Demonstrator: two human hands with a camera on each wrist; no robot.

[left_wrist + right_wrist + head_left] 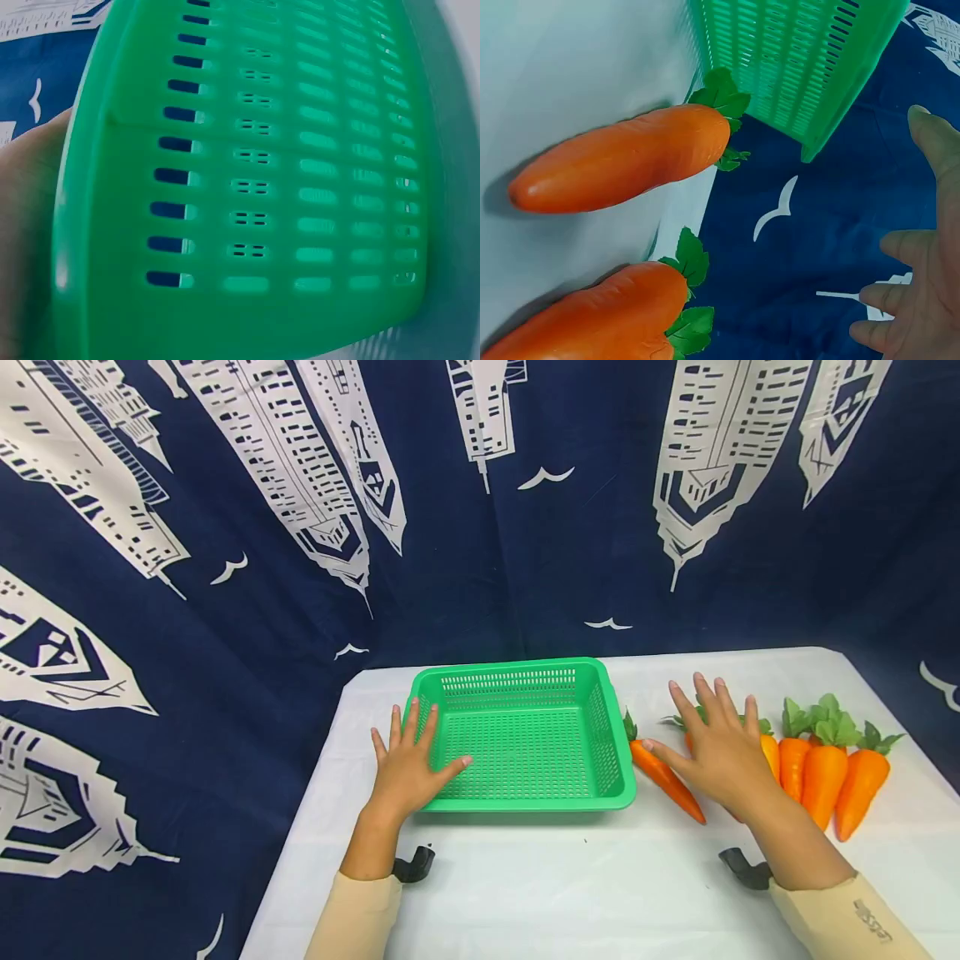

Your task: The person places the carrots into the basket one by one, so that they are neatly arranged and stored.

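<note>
My left hand (408, 768) is spread flat over the left rim of a green plastic basket (517, 804), with the thumb reaching over the inside. The left wrist view shows the basket's slotted side wall (217, 195) close up. To the right, my right hand (720, 756) hovers with fingers spread above the carrots and holds nothing. One carrot (670, 781) lies between that hand and the basket. Several more carrots (825, 777) with green leaves lie side by side right of the hand, some partly hidden under it. In the right wrist view, a carrot (622, 159) lies below the raised hand.
A white cloth covers the table (570, 885). Behind and to the left hangs a dark blue curtain (525, 585) printed with white buildings and birds. Each wrist carries a black strap mount (414, 865).
</note>
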